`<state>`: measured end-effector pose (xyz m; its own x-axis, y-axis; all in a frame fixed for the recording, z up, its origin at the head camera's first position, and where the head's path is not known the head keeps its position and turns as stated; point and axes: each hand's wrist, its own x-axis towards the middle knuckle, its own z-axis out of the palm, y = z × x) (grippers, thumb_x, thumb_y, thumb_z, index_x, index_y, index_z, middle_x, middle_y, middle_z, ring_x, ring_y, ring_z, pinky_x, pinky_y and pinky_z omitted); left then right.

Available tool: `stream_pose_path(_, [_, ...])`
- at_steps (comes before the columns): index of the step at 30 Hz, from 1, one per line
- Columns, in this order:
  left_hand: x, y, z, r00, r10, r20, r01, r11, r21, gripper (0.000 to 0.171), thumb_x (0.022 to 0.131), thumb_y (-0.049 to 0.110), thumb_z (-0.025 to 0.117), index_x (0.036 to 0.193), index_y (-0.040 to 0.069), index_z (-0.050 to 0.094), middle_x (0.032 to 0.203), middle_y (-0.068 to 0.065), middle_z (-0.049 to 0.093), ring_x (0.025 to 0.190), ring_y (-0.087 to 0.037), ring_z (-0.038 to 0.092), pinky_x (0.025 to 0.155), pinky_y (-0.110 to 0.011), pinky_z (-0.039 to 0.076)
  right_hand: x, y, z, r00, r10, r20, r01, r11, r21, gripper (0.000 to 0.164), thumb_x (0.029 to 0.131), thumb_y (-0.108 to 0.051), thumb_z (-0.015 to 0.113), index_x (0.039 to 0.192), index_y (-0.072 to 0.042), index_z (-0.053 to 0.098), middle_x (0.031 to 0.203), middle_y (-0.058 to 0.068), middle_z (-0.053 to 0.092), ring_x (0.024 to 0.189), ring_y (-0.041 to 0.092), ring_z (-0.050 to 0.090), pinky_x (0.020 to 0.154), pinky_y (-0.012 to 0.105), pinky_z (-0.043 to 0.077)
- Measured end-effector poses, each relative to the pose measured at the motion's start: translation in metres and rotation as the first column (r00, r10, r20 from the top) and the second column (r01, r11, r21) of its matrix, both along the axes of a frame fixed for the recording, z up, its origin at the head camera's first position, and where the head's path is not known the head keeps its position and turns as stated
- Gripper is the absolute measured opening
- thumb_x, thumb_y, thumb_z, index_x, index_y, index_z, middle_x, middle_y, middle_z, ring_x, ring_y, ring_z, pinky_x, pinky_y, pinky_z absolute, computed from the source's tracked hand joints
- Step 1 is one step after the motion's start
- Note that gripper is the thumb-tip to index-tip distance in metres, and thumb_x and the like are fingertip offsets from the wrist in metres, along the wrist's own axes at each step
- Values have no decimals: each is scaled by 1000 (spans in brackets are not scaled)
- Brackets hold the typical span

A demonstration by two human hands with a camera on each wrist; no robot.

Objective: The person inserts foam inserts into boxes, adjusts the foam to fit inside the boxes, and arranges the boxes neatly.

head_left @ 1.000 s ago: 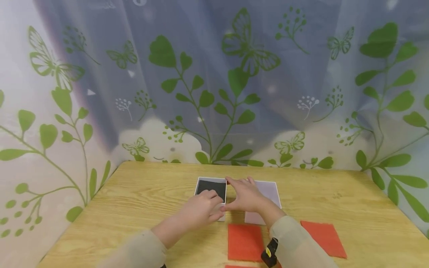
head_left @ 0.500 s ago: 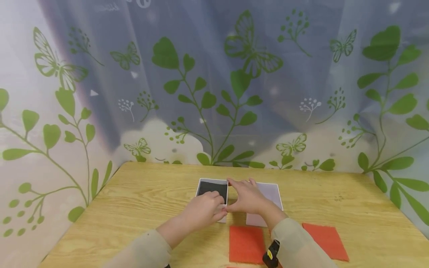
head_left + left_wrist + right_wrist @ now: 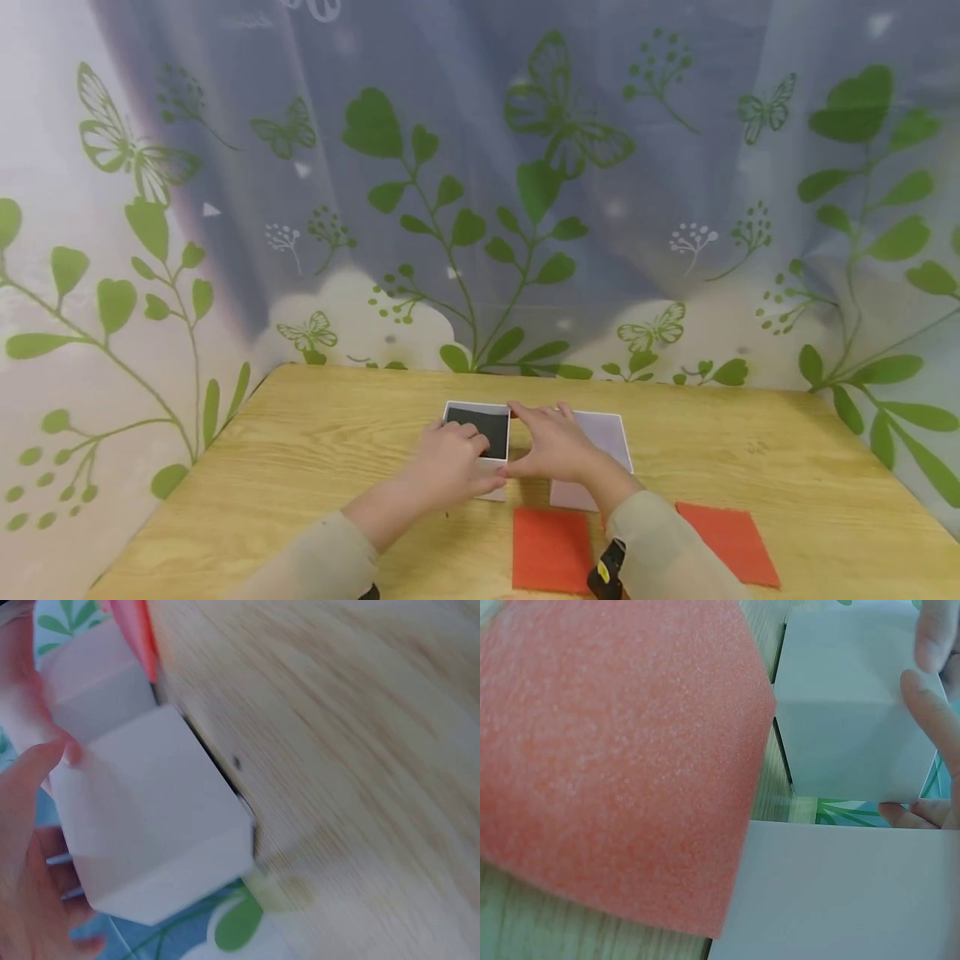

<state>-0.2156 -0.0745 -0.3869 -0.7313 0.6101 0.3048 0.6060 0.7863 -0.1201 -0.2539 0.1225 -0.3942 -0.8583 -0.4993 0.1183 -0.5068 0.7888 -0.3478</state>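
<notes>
A white open box (image 3: 491,472) with a black sheet (image 3: 483,425) inside stands near the table's back. My left hand (image 3: 453,458) reaches over its near edge, fingers bent down on the black sheet; its fingertips are hidden in the head view. In the left wrist view those fingers (image 3: 64,874) spread loosely behind the box (image 3: 165,795). My right hand (image 3: 555,446) grips the box's right side, thumb at the near corner and a finger at the far one. Just right of it, partly behind this hand, stands a second white box (image 3: 603,433), lilac-looking on top.
One red foam square (image 3: 551,550) lies in front of the boxes, another red foam square (image 3: 727,542) farther right. The wooden table (image 3: 337,433) ends at a patterned curtain (image 3: 480,208). A tiny dark speck (image 3: 237,762) lies beside the box.
My left hand has shifted left along the black sheet, uncovering more of its right part. The right hand keeps its grip on the box side.
</notes>
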Motion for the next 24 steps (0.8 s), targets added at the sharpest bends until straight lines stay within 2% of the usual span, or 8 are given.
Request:
stream_pose_path(2, [-3, -4, 1, 996, 85, -24, -86, 995, -54, 61, 81, 65, 53, 104, 11, 69, 104, -4, 64, 105, -24, 56, 96, -52, 36, -1, -1, 1, 1000, 2, -2, -2, 1000, 2, 101, 66, -62, 73, 144, -10, 35, 131, 7, 53, 123, 30, 44, 108, 54, 6])
stream_pose_path(4, [-5, -8, 1, 988, 153, -6, -153, 983, -103, 72, 78, 71, 51, 114, 10, 65, 117, -8, 60, 119, -28, 47, 101, -58, 26, -2, -2, 1, 1000, -1, -1, 1, 1000, 5, 103, 65, -63, 73, 144, -9, 35, 131, 7, 53, 122, 30, 44, 108, 54, 6])
stream_pose_path(8, [-5, -12, 0, 974, 221, 39, -210, 958, -193, 86, 74, 75, 52, 127, 8, 57, 134, -13, 49, 131, -31, 33, 104, -59, 19, -2, -3, -1, 1000, 1, 5, -1, 1000, -1, 104, 64, -65, 72, 144, -8, 36, 131, 8, 53, 122, 31, 44, 107, 55, 6])
stream_pose_path(10, [-4, -11, -2, 969, 238, 61, -221, 953, -207, 88, 74, 75, 51, 130, 7, 55, 137, -14, 47, 133, -31, 31, 104, -59, 18, -1, -3, -3, 1000, 4, 1, -4, 1000, -3, 105, 64, -65, 72, 144, -8, 36, 131, 8, 54, 122, 31, 44, 107, 56, 7])
stream_pose_path(14, [-4, -11, -5, 965, 250, 73, -233, 955, -183, 87, 73, 73, 56, 129, 7, 56, 138, -16, 45, 133, -32, 30, 105, -58, 18, -1, -3, -4, 1000, 8, -9, -8, 1000, -2, 106, 64, -66, 71, 144, -8, 35, 131, 8, 54, 122, 31, 44, 107, 56, 8])
stream_pose_path(19, [-8, -11, -6, 966, 244, 83, -230, 962, -148, 82, 73, 69, 61, 127, 7, 57, 136, -17, 46, 132, -32, 32, 104, -58, 19, -2, -2, -2, 1000, 0, -9, 0, 1000, 4, 106, 64, -67, 71, 145, -8, 34, 132, 8, 53, 122, 31, 43, 107, 55, 8])
stream_pose_path(24, [-10, -11, -6, 970, 234, 63, -222, 963, -155, 80, 73, 68, 62, 125, 7, 58, 133, -16, 49, 131, -32, 34, 104, -58, 20, -1, -1, 0, 1000, 2, 2, -2, 1000, 3, 106, 64, -66, 71, 144, -8, 34, 132, 8, 52, 122, 31, 43, 107, 55, 8])
